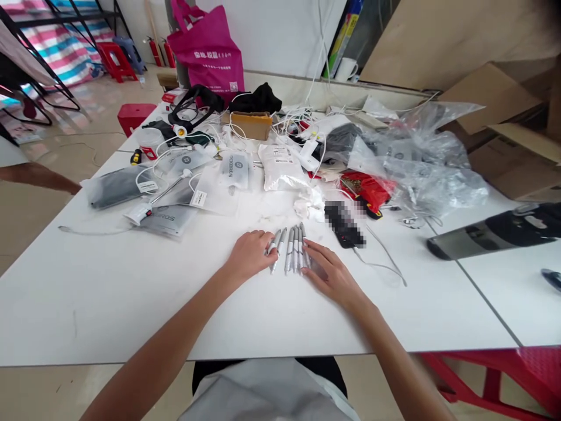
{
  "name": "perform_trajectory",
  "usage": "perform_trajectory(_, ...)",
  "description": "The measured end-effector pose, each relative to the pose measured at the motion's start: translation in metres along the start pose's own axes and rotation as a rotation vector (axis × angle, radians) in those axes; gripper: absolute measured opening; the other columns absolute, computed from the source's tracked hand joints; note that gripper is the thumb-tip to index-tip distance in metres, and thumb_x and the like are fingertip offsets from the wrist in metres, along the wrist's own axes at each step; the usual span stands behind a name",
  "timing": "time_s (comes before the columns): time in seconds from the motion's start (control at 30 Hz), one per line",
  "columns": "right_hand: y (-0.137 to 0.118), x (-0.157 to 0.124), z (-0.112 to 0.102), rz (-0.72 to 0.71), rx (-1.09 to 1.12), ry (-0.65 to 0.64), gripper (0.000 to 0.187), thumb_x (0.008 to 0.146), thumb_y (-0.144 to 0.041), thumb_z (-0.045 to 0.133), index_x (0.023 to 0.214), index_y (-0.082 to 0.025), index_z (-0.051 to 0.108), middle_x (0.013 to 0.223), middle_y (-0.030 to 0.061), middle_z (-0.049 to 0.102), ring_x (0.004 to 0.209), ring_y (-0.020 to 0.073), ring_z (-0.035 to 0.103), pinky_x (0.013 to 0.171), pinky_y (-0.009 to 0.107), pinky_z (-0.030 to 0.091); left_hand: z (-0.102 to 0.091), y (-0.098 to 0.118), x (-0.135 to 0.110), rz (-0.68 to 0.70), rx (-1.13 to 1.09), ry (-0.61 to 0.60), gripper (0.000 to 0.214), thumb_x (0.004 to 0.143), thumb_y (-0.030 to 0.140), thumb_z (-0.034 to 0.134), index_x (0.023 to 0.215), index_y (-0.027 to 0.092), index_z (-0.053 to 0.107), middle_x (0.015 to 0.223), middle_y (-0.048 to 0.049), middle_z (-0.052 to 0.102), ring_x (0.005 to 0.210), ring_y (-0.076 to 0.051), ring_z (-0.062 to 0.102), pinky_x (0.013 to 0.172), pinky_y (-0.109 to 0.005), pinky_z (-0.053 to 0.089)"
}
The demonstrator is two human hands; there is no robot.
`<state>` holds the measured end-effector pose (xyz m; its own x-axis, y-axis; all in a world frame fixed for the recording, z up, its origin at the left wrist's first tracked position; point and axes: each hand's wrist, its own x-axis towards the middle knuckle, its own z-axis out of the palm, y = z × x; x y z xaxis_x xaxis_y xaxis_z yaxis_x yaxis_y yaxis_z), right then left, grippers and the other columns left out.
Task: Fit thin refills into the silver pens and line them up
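Observation:
Several slim grey-and-white pens [290, 250] lie side by side on the white table [245, 321], tips pointing toward and away from me. A small gap splits them into a left pair and a closer-set right group. My left hand [250, 255] is curled at the leftmost pen [274, 244], thumb and fingers closed on it. My right hand [329, 273] rests flat along the right side of the row, its fingers stretched out and touching the outermost pen. Part of that pen is hidden under the fingertips.
Beyond the pens are crumpled white tissue [310, 204], a blurred phone [344, 225] with a cable, and a white packet [283, 166]. Bagged items and tangled cables fill the table's back. A tumbler [495, 231] lies at right. Another person's arm [41, 177] shows at left.

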<state>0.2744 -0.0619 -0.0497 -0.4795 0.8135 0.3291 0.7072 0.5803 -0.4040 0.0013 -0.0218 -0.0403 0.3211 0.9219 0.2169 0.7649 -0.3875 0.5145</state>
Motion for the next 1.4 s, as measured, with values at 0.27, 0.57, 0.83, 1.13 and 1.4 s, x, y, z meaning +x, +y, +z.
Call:
perform_trajectory(0.27, -0.011, 0.020, 0.001, -0.112, -0.016, 0.107, 0.057, 0.100, -0.035, 0.066, 0.153, -0.031, 0.046, 0.142, 0.0154, 0.061, 0.128, 0.0338, 0.063, 0.106, 0.057, 0.056, -0.007, 0.007, 0.002, -0.185, -0.540, 0.021, 0.025, 0.085, 0.032, 0.070, 0.108, 0.022, 0.074, 0.085, -0.0025, 0.073, 0.074, -0.018, 0.064, 0.072, -0.033, 0.049)
perform_trajectory(0.57, -0.031, 0.088, 0.004, -0.528, -0.048, 0.154, 0.065, 0.105, -0.027, 0.059, 0.164, -0.033, 0.032, 0.149, 0.0156, 0.061, 0.137, 0.0311, 0.061, 0.106, 0.054, 0.055, -0.021, 0.006, 0.011, -0.397, -1.564, -0.076, 0.027, 0.079, 0.032, 0.086, 0.099, 0.016, 0.078, 0.092, -0.0040, 0.075, 0.087, -0.015, 0.068, 0.090, -0.032, 0.053)
perform_trajectory(0.83, -0.019, 0.089, 0.008, -0.597, 0.049, 0.059, 0.081, 0.096, -0.051, 0.072, 0.163, -0.022, 0.037, 0.155, 0.0194, 0.055, 0.149, 0.0367, 0.049, 0.113, 0.057, 0.054, -0.022, 0.004, 0.009, -0.457, -1.654, -0.212, 0.013, 0.085, 0.026, 0.082, 0.096, 0.019, 0.079, 0.092, -0.0027, 0.071, 0.092, -0.014, 0.065, 0.100, -0.032, 0.051)
perform_trajectory(1.13, -0.012, 0.091, -0.015, 0.147, 1.156, 0.676, 0.030, 0.106, -0.054, 0.053, 0.091, -0.030, 0.060, 0.072, -0.0035, 0.054, 0.069, 0.0166, 0.063, 0.084, 0.044, 0.060, -0.017, 0.010, 0.009, -0.395, -1.150, -0.212, 0.034, 0.089, 0.049, 0.077, 0.105, 0.018, 0.079, 0.098, -0.0106, 0.079, 0.095, -0.025, 0.072, 0.100, -0.045, 0.055)
perform_trajectory(1.4, 0.033, 0.094, -0.041, 0.397, 1.869, 0.647, 0.063, 0.096, -0.060, 0.061, 0.064, -0.023, 0.022, 0.059, -0.0060, 0.023, 0.052, 0.0125, 0.030, 0.053, 0.028, 0.046, -0.006, 0.019, 0.001, -0.288, -1.176, -0.349, 0.031, 0.097, 0.048, 0.068, 0.102, 0.019, 0.079, 0.099, -0.0108, 0.078, 0.102, -0.025, 0.071, 0.103, -0.045, 0.053)
